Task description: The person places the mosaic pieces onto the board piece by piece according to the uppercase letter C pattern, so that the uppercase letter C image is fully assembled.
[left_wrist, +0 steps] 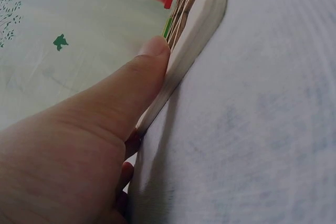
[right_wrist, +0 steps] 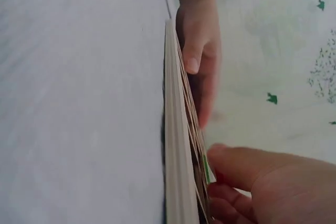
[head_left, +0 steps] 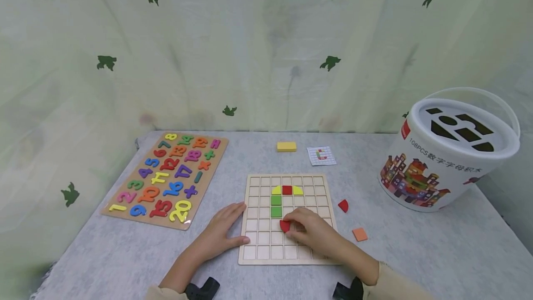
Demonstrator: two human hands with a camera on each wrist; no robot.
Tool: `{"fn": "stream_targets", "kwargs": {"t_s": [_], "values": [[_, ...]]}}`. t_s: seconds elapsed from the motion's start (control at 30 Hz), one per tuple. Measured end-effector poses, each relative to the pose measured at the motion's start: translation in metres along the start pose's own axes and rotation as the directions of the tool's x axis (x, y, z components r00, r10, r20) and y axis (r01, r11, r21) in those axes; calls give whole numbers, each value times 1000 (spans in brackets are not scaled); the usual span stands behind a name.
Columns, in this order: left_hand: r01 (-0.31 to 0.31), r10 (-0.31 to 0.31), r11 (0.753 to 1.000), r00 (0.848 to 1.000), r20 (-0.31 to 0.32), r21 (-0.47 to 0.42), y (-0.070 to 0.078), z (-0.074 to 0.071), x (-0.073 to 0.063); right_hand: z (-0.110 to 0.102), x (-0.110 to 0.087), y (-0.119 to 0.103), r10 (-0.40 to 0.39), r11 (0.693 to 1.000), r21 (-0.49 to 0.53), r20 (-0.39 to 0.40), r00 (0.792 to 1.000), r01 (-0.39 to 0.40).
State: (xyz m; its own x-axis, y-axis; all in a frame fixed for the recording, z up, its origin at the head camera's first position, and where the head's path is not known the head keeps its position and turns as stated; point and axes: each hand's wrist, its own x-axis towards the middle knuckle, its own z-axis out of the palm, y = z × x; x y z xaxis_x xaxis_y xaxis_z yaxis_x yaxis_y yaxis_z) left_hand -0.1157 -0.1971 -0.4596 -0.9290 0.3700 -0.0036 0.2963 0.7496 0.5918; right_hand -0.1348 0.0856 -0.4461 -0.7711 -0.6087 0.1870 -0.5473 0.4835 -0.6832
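A wooden grid board [head_left: 255,253] lies on the table. My left hand [head_left: 218,233] rests along its left edge, fingers extended, with the thumb [left_wrist: 155,51] touching the rim in the left wrist view. Over the lower middle of the grid, my right hand [head_left: 314,233] pinches a red quarter-circle piece [head_left: 285,226] between thumb and fingers. In the cells above it are two green squares, the lower one [head_left: 276,211] near that piece. A red square [head_left: 287,190] sits higher, flanked by two rounded yellow pieces, one on its right [head_left: 298,190].
Right of the board lie another red quarter-circle [head_left: 343,205] and an orange square [head_left: 360,234]. Behind it are a yellow block [head_left: 286,146] and a pattern card [head_left: 326,161]. A number puzzle board [head_left: 140,170] lies at left; a white lidded bucket [head_left: 441,170] stands at right.
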Motion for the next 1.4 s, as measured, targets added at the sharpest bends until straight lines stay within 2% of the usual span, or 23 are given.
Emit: {"fn": "stream_targets", "kwargs": {"t_s": [0.1,0.4,0.73,0.93,1.1,1.17,1.27,1.4], "values": [[3,-3,1000,1000,0,3,1,0,0,7,6,2,-16,999,-29,-6,1000,16],[17,-17,1000,1000,-2,1,1,-1,0,12,13,1,29,997,-70,1,1000,-29],[5,-5,1000,1000,-9,3,1,-3,0,14,17,-4,3,994,-109,-42,999,-7],[3,-3,1000,1000,-5,1,1,-2,0,12,18,-5,14,993,-118,-15,1000,-16],[10,-10,1000,1000,-4,1,1,-1,0,0,12,-7,63,998,-27,86,994,-61],[10,-10,1000,1000,-3,0,1,0,-1,-9,7,-7,68,998,-13,104,992,-67],[9,-9,1000,1000,-5,-1,1,0,-1,-24,-4,-7,56,998,-30,79,995,-54],[3,-3,1000,1000,-9,2,1,0,0,-45,-23,-5,64,995,-72,-4,998,-64]]}}
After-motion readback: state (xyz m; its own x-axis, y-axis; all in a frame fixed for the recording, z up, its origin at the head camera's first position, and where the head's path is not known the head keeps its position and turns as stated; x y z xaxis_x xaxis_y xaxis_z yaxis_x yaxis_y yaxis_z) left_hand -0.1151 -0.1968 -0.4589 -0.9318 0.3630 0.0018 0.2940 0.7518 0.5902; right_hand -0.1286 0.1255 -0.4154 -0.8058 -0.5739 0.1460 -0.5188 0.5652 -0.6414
